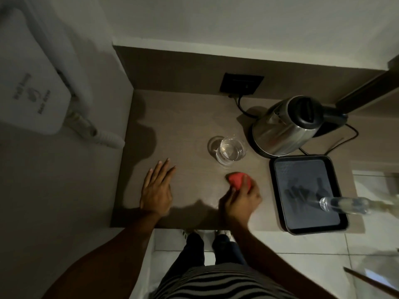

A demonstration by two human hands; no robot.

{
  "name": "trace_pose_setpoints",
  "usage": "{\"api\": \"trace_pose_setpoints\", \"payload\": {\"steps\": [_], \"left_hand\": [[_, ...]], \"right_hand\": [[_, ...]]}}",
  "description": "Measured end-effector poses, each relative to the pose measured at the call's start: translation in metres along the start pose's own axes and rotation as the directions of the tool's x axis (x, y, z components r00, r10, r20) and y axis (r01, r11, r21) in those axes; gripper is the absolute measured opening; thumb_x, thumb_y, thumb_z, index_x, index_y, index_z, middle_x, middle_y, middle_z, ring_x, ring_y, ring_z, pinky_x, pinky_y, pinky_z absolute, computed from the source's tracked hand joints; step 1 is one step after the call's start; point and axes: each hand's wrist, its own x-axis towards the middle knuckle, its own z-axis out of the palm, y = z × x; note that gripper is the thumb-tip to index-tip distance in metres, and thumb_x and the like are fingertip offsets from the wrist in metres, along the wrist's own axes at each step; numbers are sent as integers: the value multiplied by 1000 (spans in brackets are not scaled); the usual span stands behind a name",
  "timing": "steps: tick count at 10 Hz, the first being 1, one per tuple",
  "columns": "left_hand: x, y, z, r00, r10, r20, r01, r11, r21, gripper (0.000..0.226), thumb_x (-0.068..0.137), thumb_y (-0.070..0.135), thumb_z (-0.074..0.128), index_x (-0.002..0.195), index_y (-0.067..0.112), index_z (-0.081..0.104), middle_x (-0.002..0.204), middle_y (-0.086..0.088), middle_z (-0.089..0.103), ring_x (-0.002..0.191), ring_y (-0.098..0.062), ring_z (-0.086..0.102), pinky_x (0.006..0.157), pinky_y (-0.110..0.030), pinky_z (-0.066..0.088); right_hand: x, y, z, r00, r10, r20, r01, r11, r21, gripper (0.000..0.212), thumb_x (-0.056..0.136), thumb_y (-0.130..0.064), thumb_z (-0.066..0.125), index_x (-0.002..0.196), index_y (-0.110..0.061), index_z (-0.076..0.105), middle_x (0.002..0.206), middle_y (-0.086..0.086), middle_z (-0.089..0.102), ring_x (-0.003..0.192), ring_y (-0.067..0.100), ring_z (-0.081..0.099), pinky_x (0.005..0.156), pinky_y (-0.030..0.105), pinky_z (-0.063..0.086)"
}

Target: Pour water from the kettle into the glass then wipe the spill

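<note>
Dim corner w/ pale walls; we look down on a brown wood-grain countertop [187,117] set into it, a dark socket plate [241,84] on the back panel w/ a black cord running to the right. Far left, off the counter, a white wall unit [32,83] w/ printed lettering we can't read. Biggest item on the counter is the black tray [280,190] at the right edge, its front corner overhanging the counter; a clear bottle [345,205] lies across its right rim, blurred. Behind the tray, just beside it, stands the steel electric kettle [280,128] on its base, black lid shut, handle pointing right. To the kettle's left, near but not touching, is the glass [231,149], upright, w/ water in it. Our left hand [156,190] lies flat on the counter, fingers spread, gripping nothing, well left of the glass. Our right hand [239,201] is clenched round a red cloth [237,180], pressed to the counter just in front of the glass and left of the tray; the hand is motion-blurred. We can't make out any puddle on the surface in this light. Below the counter edge: striped shirt, dark trousers, pale tile floor.
</note>
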Motion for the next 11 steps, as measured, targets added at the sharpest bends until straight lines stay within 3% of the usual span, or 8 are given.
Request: {"api": "trace_pose_setpoints", "payload": {"steps": [1,2,3,5,7,8,10,11], "left_hand": [[0,-2,3,1000,4,3,-4,1000,0,60,90,21,28,148,24,41,162,2,32,152,-20,24,123,-45,20],[1,-3,3,1000,12,16,-12,1000,1,61,89,21,27,148,24,41,162,1,31,151,-21,24,122,-45,21],[1,-3,2,1000,10,8,-10,1000,-7,59,90,20,27,147,23,43,162,1,33,151,-21,26,122,-42,17],[0,4,-2,1000,0,0,0,1000,-9,54,94,23,29,142,18,52,159,-3,38,148,-25,32,120,-45,24],[10,36,-10,987,30,159,-35,999,27,71,94,51,11,153,18,31,166,-14,12,154,-30,12,123,-44,8],[13,54,-7,980,46,193,-57,997,55,75,93,57,6,157,20,17,168,-10,0,155,-26,1,123,-39,1],[14,56,6,955,21,297,-74,983,170,81,90,68,2,157,22,-1,167,-5,-12,152,-21,-16,122,-41,-8],[19,66,-6,970,5,244,-15,999,41,72,95,62,24,154,20,30,168,-6,12,155,-25,5,123,-47,9]], "right_hand": [[-52,-14,6,932,-242,271,213,968,132,35,88,-21,63,122,-21,57,126,16,54,111,31,51,91,40,44],[-77,-7,2,626,-653,426,565,757,329,51,74,-6,74,123,-10,61,121,19,63,112,34,55,95,46,46],[-68,-12,-18,560,-664,495,435,745,506,36,86,-14,67,118,2,66,128,16,60,125,15,48,104,42,42],[-18,18,-80,899,-290,328,89,855,511,65,87,-66,47,119,-13,66,127,8,61,120,22,55,103,48,44],[42,97,-123,977,-133,-168,146,987,66,63,98,-55,24,137,-10,47,144,19,43,128,40,38,107,50,31],[54,128,-122,981,-183,-58,171,971,-169,54,98,-40,31,143,-11,42,152,18,37,135,40,32,105,60,32],[69,152,-120,969,-100,227,167,940,-297,80,86,-76,5,151,-29,1,164,4,10,149,25,4,115,60,10],[67,140,-128,969,-61,238,127,953,-274,83,81,-81,3,150,-34,-3,165,0,4,150,22,0,116,62,9]]}}
